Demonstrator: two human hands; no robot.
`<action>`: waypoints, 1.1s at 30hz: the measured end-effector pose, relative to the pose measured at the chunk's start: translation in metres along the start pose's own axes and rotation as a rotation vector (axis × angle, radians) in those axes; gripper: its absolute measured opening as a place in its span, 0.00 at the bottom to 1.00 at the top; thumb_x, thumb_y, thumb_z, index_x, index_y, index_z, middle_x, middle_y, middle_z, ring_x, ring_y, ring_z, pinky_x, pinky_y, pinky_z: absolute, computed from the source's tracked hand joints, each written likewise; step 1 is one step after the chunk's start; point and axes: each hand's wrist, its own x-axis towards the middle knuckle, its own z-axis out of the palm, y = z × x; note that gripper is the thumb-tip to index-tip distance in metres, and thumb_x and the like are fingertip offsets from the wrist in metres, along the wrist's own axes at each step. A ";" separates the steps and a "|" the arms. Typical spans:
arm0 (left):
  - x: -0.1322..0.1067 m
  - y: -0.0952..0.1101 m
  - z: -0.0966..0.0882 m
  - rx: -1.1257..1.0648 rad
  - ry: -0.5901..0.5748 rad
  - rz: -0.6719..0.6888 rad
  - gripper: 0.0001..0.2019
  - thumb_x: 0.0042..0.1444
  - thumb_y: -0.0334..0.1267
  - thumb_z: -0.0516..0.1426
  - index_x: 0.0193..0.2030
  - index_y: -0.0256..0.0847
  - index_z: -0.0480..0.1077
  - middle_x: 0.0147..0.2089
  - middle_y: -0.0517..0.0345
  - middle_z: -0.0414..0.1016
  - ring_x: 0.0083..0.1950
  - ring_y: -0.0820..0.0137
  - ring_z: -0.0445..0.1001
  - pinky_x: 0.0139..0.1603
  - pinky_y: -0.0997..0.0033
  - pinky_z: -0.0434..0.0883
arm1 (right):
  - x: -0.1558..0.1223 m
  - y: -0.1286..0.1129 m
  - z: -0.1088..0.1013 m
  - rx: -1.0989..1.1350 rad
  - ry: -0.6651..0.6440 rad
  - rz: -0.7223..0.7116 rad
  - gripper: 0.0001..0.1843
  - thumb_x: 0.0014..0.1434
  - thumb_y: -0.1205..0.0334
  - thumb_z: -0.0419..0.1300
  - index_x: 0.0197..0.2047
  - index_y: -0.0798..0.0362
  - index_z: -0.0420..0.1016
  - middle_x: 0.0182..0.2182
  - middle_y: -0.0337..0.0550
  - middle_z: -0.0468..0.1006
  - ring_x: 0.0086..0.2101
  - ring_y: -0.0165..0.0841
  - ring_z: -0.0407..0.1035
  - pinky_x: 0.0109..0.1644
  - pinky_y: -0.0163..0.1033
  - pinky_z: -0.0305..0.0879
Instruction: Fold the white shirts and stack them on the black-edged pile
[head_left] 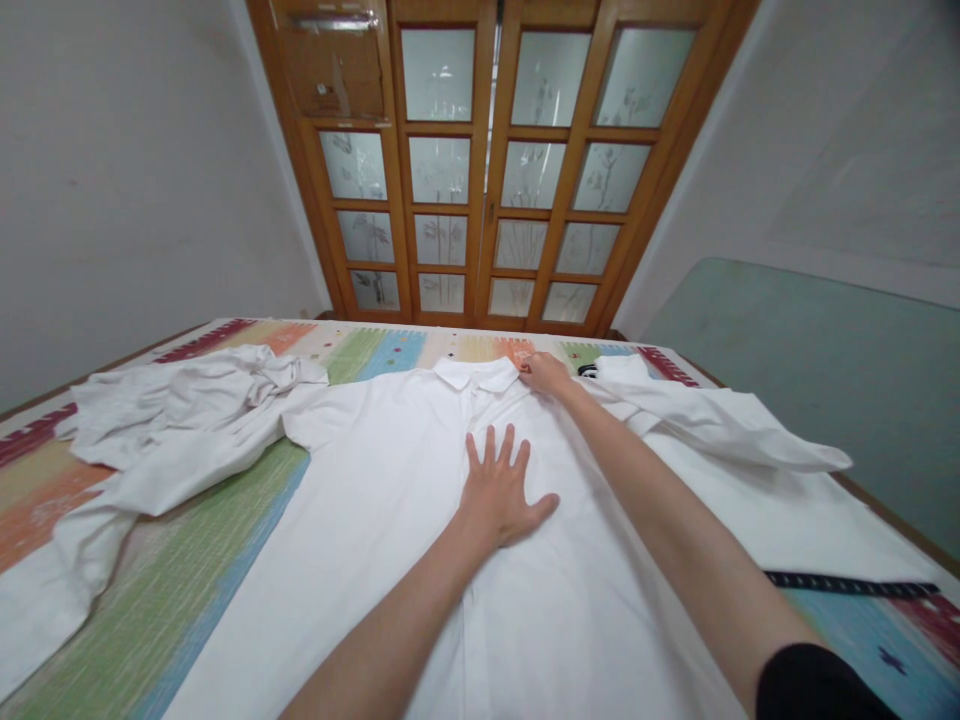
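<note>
Two bare hands are seen in the head view, both on a white shirt (390, 510) laid front up on a striped cover (225, 560), middle of the scene, collar (454, 375) at the far end. The left hand (497, 500) is set palm down on the shirt front, fingers spread well apart, nothing gripped. The right hand (544, 373) is placed at the right end of the collar, fingers curled together; the cloth there is judged to be pinched, since creases are drawn toward it, though the fingertips are small in view.

Progress, as judged: flattening looks well along. The left half is laid out, with the short left sleeve (311, 420) turned outward, and the collar is lined up. Left over: creases below the collar and along the right shoulder, not yet smoothed. The shirt's right sleeve cannot be made out; the right arm (660, 490) is in the way. No fold is seen in the shirt body.

To the left, a crumpled pile of white clothes (180, 410) is left unsorted. To the right, more white clothes (757, 510) are laid, loosely bunched at the far side, with a black band (847, 583) at the near edge. Wooden doors (679, 130) are seen beyond.
</note>
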 end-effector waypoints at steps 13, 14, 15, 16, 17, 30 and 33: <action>0.001 0.001 0.004 0.016 0.080 -0.071 0.43 0.58 0.66 0.42 0.73 0.39 0.47 0.77 0.47 0.36 0.75 0.44 0.31 0.70 0.35 0.35 | 0.002 -0.018 0.015 -0.045 0.018 0.020 0.19 0.68 0.63 0.44 0.57 0.61 0.66 0.53 0.63 0.73 0.52 0.45 0.70 0.51 0.43 0.65; 0.001 0.001 0.005 0.017 0.089 -0.091 0.43 0.58 0.66 0.42 0.73 0.38 0.47 0.77 0.46 0.36 0.75 0.43 0.31 0.70 0.35 0.36 | 0.002 -0.020 0.016 -0.045 0.025 0.039 0.19 0.68 0.65 0.44 0.58 0.61 0.65 0.52 0.65 0.72 0.52 0.46 0.70 0.51 0.44 0.65; 0.002 0.001 0.006 0.016 0.092 -0.107 0.44 0.58 0.66 0.42 0.73 0.37 0.46 0.76 0.45 0.37 0.75 0.43 0.32 0.71 0.35 0.36 | 0.001 -0.023 0.018 -0.039 0.032 0.058 0.19 0.68 0.66 0.43 0.58 0.62 0.64 0.52 0.66 0.72 0.52 0.46 0.70 0.51 0.45 0.65; 0.002 0.001 0.007 0.015 0.089 -0.119 0.44 0.58 0.66 0.41 0.73 0.36 0.47 0.76 0.44 0.38 0.75 0.43 0.32 0.71 0.36 0.36 | 0.000 -0.024 0.019 -0.027 0.042 0.073 0.19 0.67 0.67 0.43 0.58 0.62 0.64 0.51 0.66 0.72 0.51 0.46 0.70 0.51 0.45 0.64; 0.002 0.001 0.007 0.013 0.080 -0.124 0.44 0.58 0.66 0.40 0.73 0.36 0.47 0.76 0.43 0.40 0.75 0.43 0.33 0.71 0.37 0.37 | -0.001 -0.025 0.020 -0.007 0.056 0.082 0.19 0.67 0.68 0.43 0.57 0.61 0.65 0.51 0.65 0.73 0.51 0.46 0.71 0.51 0.45 0.64; 0.005 0.000 0.009 -0.002 0.065 -0.093 0.45 0.60 0.63 0.38 0.72 0.25 0.43 0.76 0.40 0.37 0.76 0.53 0.31 0.74 0.50 0.39 | 0.010 -0.056 0.000 0.209 0.011 -0.410 0.19 0.49 0.71 0.57 0.44 0.55 0.80 0.45 0.46 0.80 0.46 0.35 0.71 0.50 0.34 0.64; 0.006 0.000 0.011 0.004 0.054 -0.100 0.46 0.60 0.63 0.39 0.72 0.22 0.42 0.75 0.37 0.41 0.76 0.53 0.34 0.74 0.51 0.40 | 0.006 -0.065 -0.002 0.073 -0.081 -0.404 0.15 0.48 0.70 0.60 0.40 0.53 0.82 0.42 0.45 0.82 0.43 0.36 0.73 0.46 0.33 0.64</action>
